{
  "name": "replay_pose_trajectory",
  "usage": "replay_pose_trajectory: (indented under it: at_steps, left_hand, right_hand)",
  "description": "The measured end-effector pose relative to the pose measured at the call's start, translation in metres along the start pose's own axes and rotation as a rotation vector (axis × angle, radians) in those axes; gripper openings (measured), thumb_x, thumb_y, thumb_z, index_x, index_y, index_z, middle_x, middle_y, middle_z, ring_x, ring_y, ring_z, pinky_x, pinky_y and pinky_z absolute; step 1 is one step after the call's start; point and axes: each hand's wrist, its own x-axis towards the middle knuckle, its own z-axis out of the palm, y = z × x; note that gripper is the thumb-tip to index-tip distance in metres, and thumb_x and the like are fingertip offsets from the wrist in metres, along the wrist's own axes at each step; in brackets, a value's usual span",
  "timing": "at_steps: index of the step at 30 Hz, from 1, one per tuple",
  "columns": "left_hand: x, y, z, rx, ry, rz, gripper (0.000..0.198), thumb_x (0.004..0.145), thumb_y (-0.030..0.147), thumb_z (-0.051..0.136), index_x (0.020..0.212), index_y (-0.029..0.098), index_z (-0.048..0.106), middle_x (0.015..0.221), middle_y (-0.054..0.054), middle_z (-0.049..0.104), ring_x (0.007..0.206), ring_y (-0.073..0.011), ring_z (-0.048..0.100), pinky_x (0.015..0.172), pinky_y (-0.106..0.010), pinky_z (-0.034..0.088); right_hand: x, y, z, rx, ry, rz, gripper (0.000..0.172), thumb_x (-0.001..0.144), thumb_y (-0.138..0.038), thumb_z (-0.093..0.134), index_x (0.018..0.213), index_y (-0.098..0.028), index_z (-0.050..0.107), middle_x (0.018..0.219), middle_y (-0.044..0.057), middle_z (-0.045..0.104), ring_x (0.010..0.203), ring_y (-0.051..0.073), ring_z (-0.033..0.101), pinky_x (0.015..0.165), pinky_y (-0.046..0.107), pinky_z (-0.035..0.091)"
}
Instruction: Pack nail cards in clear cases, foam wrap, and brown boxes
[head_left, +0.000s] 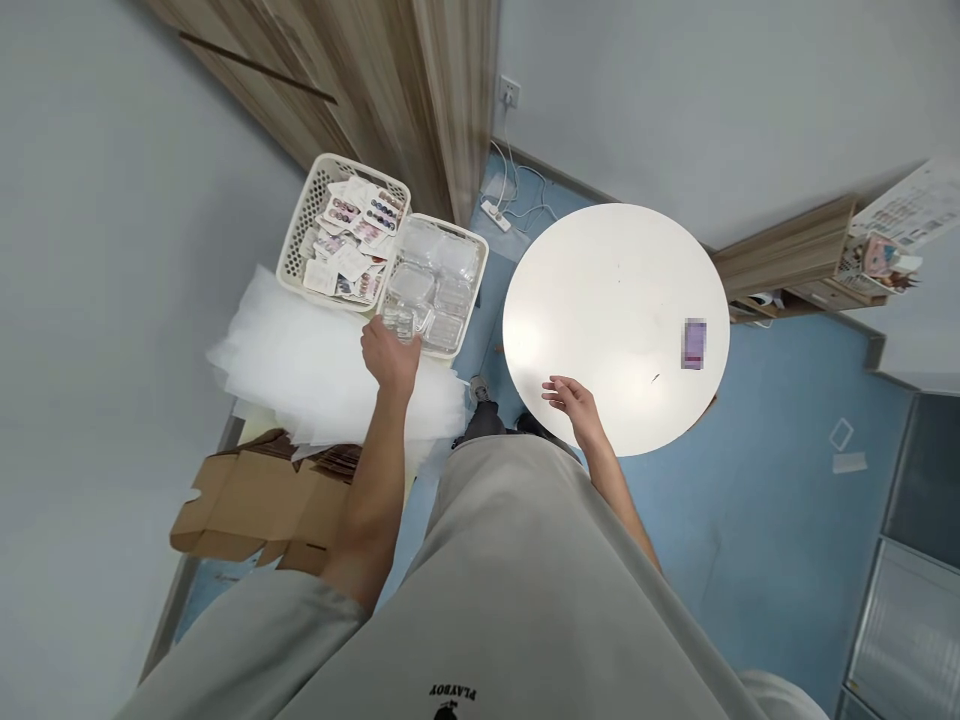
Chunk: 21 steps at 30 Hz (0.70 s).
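Note:
My left hand (pixel 391 355) reaches to the near edge of a white basket (pixel 480 262) filled with clear plastic boxes. Its fingers are closed on one clear box (pixel 400 322) at the basket's front corner. A second white basket (pixel 300 225), just to the left, holds several cards of small coloured items. My right hand (pixel 571 400) hovers over the near edge of a round white table (pixel 600 290), fingers loosely spread and holding nothing.
Both baskets rest on a pile of translucent white sheets (pixel 300 360). Flat brown cardboard boxes (pixel 255 500) lie below them. A small purple item (pixel 694 343) lies on the table's right side. A power strip (pixel 496 213) and cables lie on the blue floor.

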Motion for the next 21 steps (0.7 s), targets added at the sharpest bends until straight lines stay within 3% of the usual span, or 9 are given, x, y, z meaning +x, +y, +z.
replay_pose_trajectory:
  at_steps: [7,15,18,21]
  left_hand:
    - [0.010,0.000,0.001,0.005,-0.001,0.020,0.075,0.078,0.028,0.085,0.145,0.010,0.055,0.150,-0.028,0.061,0.148,-0.0476,0.052,0.129,-0.065,0.039]
    - [0.013,0.012,-0.014,0.021,-0.020,0.022,0.088,0.073,0.025,0.087,0.152,0.007,0.052,0.147,-0.027,0.060,0.149,-0.0461,0.052,0.133,-0.063,0.037]
    - [0.004,0.023,-0.023,-0.146,-0.061,0.004,0.097,0.074,0.026,0.089,0.160,0.012,0.047,0.148,-0.023,0.060,0.142,-0.0383,0.060,0.127,-0.056,0.048]
    - [-0.013,0.037,-0.021,-0.463,-0.257,-0.008,0.097,0.074,0.029,0.091,0.160,0.018,0.049,0.143,-0.017,0.064,0.133,-0.0312,0.066,0.117,-0.048,0.057]
  right_hand:
    - [0.008,0.002,0.009,0.022,-0.028,-0.013,0.047,0.092,-0.063,0.080,0.118,-0.024,0.079,0.125,0.011,0.083,0.108,0.026,0.080,0.104,0.044,0.059]
    - [0.010,0.001,-0.008,0.022,-0.037,-0.018,0.048,0.091,-0.064,0.082,0.116,-0.024,0.079,0.125,0.011,0.083,0.108,0.027,0.079,0.103,0.045,0.059]
    - [0.010,-0.004,-0.014,0.015,-0.047,-0.053,0.049,0.090,-0.065,0.081,0.117,-0.024,0.078,0.123,0.011,0.084,0.107,0.027,0.079,0.103,0.045,0.059]
    - [0.010,-0.013,-0.018,-0.008,-0.092,-0.103,0.051,0.091,-0.067,0.080,0.119,-0.024,0.077,0.123,0.010,0.084,0.107,0.027,0.080,0.103,0.045,0.060]
